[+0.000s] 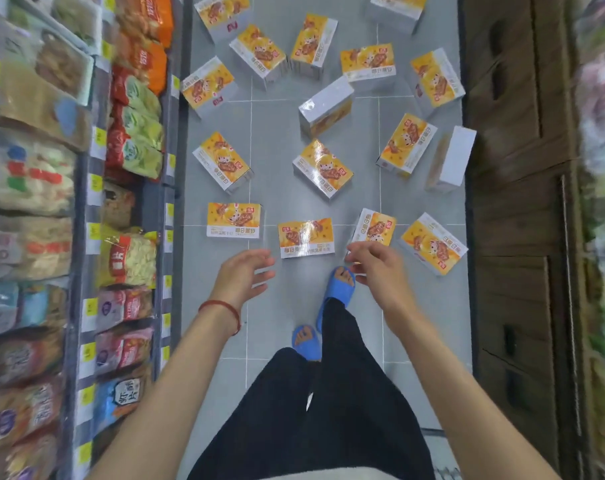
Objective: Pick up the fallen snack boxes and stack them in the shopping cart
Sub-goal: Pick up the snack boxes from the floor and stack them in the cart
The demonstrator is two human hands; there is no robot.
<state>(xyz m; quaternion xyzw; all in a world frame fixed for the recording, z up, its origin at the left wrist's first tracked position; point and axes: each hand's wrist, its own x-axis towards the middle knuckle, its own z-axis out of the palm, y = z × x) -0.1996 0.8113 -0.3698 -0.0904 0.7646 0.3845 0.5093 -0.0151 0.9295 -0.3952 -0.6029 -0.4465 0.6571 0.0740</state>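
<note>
Several orange-and-white snack boxes lie scattered over the grey tiled aisle floor. The nearest box lies flat between my two hands. Another box is to its left, one just beyond my right hand, and one further right. My left hand hovers above the floor, fingers spread, holding nothing. My right hand is also empty, fingers loosely curled and apart. No shopping cart is in view.
Shelves of bagged snacks line the left side of the aisle. A dark wooden cabinet runs along the right. My feet in blue slippers stand on the tiles just behind the nearest boxes.
</note>
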